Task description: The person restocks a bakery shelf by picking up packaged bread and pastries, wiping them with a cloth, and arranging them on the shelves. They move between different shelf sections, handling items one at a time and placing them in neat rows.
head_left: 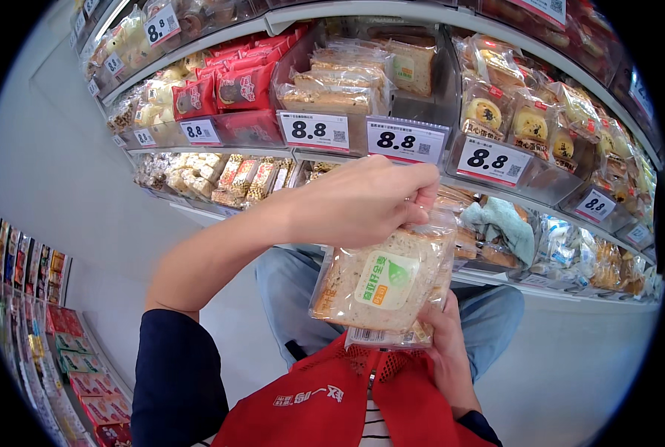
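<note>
A clear-wrapped pack of sliced bread [340, 279] with a white and green label hangs in front of my red vest, tilted a little. My left hand [366, 200] reaches across from the left and is closed in a pinch at the pack's upper edge, its fingertips partly hidden. My right hand [449, 339] grips the lower right side, with its thumb in front and the other fingers mostly out of sight. At least one more wrapped pack shows behind the front one, with a barcode at its lower edge.
Ahead, a shelf bin holds stacked wrapped bread [332, 97], and one bread pack [410, 67] stands beside it. Red snack packs [243, 86] are left, round pastries [485, 115] right. A pale green cloth [500, 223] lies over goods on the lower shelf. Price tags [407, 140] line the edge.
</note>
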A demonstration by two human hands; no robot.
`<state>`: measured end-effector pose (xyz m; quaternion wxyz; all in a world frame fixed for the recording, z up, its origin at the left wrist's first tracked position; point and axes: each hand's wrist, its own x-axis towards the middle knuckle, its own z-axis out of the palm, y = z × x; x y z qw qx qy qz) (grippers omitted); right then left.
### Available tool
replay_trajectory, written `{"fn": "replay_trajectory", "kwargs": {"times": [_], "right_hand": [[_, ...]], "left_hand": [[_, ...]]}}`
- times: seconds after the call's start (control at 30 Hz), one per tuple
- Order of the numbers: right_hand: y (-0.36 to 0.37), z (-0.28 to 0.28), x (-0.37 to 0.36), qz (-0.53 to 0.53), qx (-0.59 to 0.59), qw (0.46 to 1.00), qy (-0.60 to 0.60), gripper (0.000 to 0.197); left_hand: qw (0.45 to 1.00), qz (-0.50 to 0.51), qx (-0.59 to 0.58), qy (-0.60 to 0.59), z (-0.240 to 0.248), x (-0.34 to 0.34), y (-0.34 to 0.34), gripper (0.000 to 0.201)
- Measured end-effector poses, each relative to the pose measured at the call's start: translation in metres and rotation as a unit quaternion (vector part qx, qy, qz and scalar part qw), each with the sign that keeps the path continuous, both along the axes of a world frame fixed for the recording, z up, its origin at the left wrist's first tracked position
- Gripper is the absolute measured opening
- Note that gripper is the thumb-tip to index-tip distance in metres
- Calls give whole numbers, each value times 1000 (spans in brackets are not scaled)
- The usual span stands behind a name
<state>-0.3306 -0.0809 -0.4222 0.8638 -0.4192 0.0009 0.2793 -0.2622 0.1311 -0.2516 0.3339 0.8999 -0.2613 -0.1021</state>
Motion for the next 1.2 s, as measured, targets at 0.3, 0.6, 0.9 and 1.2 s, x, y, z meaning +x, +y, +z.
{"fn": "replay_trajectory", "kwargs": {"times": [0.3, 0.6, 0.9, 1.2], "right_hand": [[3, -14, -13, -18, -14, 999, 24, 48], [6, -25, -17, -14, -2, 999, 46, 51], [-3, -30, -8, -81, 20, 986, 146, 36], [-12, -23, -2, -189, -24, 978, 89, 43]], "left_hand": [[997, -68, 30, 23, -40, 16, -9, 12], [992, -103, 67, 20, -40, 22, -11, 16], [904, -144, -15, -403, -13, -60, 0, 20], [947, -47, -22, -318, -88, -90, 40, 22]]}}
